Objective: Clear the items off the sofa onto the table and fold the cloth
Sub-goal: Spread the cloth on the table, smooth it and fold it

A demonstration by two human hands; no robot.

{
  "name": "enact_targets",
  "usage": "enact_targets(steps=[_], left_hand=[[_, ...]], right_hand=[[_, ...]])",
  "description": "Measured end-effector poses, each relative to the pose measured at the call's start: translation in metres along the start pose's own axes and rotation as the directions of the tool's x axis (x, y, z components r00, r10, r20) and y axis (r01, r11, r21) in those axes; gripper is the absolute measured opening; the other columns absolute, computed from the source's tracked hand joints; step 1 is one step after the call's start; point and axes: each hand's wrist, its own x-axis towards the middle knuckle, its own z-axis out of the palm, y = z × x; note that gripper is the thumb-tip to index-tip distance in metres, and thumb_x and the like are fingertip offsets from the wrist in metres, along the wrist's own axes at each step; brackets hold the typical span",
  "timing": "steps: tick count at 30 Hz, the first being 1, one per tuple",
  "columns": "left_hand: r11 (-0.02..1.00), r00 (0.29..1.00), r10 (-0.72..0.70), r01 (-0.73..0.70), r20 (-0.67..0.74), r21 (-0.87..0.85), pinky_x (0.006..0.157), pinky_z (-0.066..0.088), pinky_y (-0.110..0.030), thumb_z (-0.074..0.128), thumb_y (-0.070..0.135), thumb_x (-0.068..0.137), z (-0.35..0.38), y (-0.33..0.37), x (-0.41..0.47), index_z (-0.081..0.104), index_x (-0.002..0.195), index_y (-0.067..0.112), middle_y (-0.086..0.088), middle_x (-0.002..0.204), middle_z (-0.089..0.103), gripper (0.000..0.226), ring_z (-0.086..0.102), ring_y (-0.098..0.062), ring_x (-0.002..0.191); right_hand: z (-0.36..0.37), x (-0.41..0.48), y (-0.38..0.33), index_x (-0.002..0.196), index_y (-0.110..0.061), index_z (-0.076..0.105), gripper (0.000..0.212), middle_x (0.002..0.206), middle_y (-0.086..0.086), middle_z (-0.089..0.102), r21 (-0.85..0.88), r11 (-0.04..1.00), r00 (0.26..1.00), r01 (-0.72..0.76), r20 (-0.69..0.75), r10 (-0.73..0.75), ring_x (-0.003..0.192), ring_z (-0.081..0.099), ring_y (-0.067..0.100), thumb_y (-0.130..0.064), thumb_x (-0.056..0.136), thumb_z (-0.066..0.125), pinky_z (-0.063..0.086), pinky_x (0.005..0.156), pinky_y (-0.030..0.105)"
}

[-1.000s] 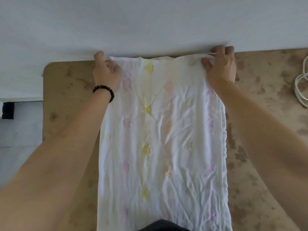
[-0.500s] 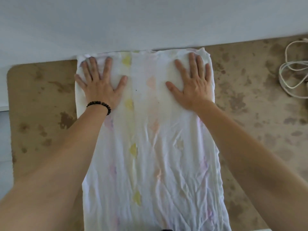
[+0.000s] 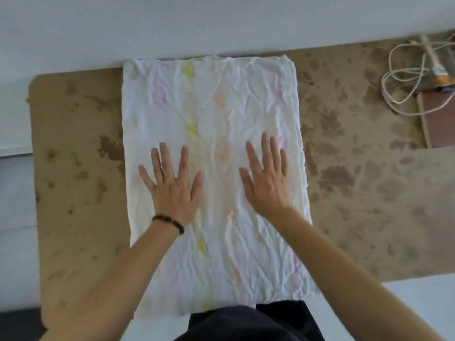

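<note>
- The cloth (image 3: 211, 183), white and creased with faint yellow, pink and orange marks in rows, lies flat on the mottled brown bench (image 3: 357, 193) as a folded rectangle; its far edge meets the pale wall and its near edge reaches the person's dark clothing (image 3: 251, 323).
- The left hand (image 3: 172, 188) rests palm down on the left half of the cloth, its grip spread wide with all fingers fanned, holding nothing.
- A dark beaded bracelet (image 3: 170, 221) circles the left wrist.
- The right hand (image 3: 267, 183) rests palm down on the right half of the cloth, grip spread flat, fingers closer together than the left's, pinching nothing.
- The two hands lie side by side, apart, with a strip of cloth between them.
- At the far right of the bench sits a loose coil of white cable (image 3: 403, 77), partly over a reddish-brown flat object (image 3: 438, 116).
- No brand, label or writing is readable anywhere on the cloth or bench.
</note>
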Motion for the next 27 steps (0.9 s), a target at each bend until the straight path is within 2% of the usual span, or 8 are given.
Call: enact_targets(steps=[3,6,9,12,16,21,25,27], left_hand=[[0.994,0.983,-0.09,0.078,0.158,0.079,0.115,-0.001,-0.063,0.012,0.063,0.096,0.012,-0.026,-0.07,0.009,0.156,0.028,-0.017,0.162,-0.002,0.069,-0.002,-0.035,0.149],[0.99,0.971,-0.11,0.088,0.214,0.111,0.116,0.002,-0.061,0.002,0.06,0.097,0.014,-0.053,-0.088,0.004,0.156,0.024,-0.015,0.162,-0.003,0.069,-0.005,-0.032,0.149],[0.993,0.978,-0.102,0.089,0.181,0.079,0.116,0.002,-0.061,0.005,0.059,0.098,0.014,-0.048,-0.088,0.001,0.156,0.024,-0.017,0.162,-0.004,0.067,-0.007,-0.031,0.149],[0.999,0.995,-0.047,0.048,0.093,-0.001,0.115,0.001,-0.063,0.017,0.056,0.099,0.02,-0.03,-0.115,0.006,0.156,0.022,-0.018,0.162,-0.002,0.067,-0.002,-0.034,0.149],[0.998,0.995,0.061,-0.06,0.074,-0.013,0.114,0.002,-0.065,0.025,0.056,0.097,0.036,-0.018,-0.188,0.019,0.155,0.023,-0.017,0.162,0.003,0.067,0.004,-0.035,0.149],[0.998,0.998,-0.05,0.051,0.04,-0.025,0.114,0.004,-0.066,0.025,0.06,0.095,0.042,-0.031,-0.227,0.014,0.155,0.021,-0.018,0.162,0.0,0.073,0.001,-0.037,0.149],[0.998,0.998,-0.062,0.062,0.025,-0.007,0.115,0.001,-0.064,0.022,0.064,0.094,0.04,-0.023,-0.236,0.018,0.155,0.026,-0.015,0.162,0.004,0.072,0.003,-0.037,0.149],[0.995,0.994,-0.1,0.1,0.05,-0.004,0.115,0.003,-0.063,0.017,0.067,0.093,0.041,-0.019,-0.236,0.016,0.154,0.03,-0.012,0.162,0.008,0.071,0.006,-0.035,0.148]], right_hand=[[0.011,-0.07,0.02,0.158,-0.026,0.017,0.069,0.165,0.014,0.002,-0.106,0.994,0.982,0.008,0.187,0.012,0.152,-0.001,0.03,-0.061,0.099,0.032,0.008,0.122,0.05],[0.009,-0.086,0.057,0.157,-0.028,0.017,0.072,0.165,0.015,0.005,-0.18,0.983,0.98,-0.024,0.19,0.059,0.153,0.002,0.028,-0.065,0.097,0.031,0.007,0.123,0.048],[0.009,-0.087,0.054,0.158,-0.022,0.016,0.071,0.164,0.018,0.004,-0.171,0.984,0.986,-0.059,0.144,0.084,0.152,0.001,0.031,-0.06,0.099,0.028,0.004,0.122,0.05],[0.018,-0.121,0.019,0.158,-0.019,0.014,0.067,0.164,0.018,0.001,-0.109,0.994,0.994,-0.013,0.105,0.024,0.152,0.0,0.035,-0.054,0.102,0.026,0.003,0.122,0.051],[0.023,-0.197,0.016,0.158,-0.023,0.012,0.071,0.165,0.015,-0.001,-0.119,0.993,0.984,0.027,0.177,-0.005,0.152,-0.001,0.031,-0.062,0.1,0.026,0.006,0.123,0.05],[0.015,-0.233,0.057,0.159,-0.024,0.008,0.077,0.165,0.014,-0.005,-0.213,0.973,0.98,-0.092,0.155,0.127,0.152,-0.004,0.03,-0.066,0.098,0.026,0.002,0.122,0.05],[0.023,-0.242,0.047,0.158,-0.025,0.01,0.067,0.165,0.014,0.001,-0.205,0.977,0.992,0.063,0.123,-0.038,0.152,0.002,0.032,-0.06,0.102,0.019,0.002,0.122,0.052],[0.028,-0.246,0.047,0.158,-0.03,0.014,0.066,0.165,0.011,0.006,-0.202,0.977,0.994,0.072,0.1,-0.053,0.153,0.004,0.029,-0.062,0.1,0.019,0.002,0.122,0.051]])
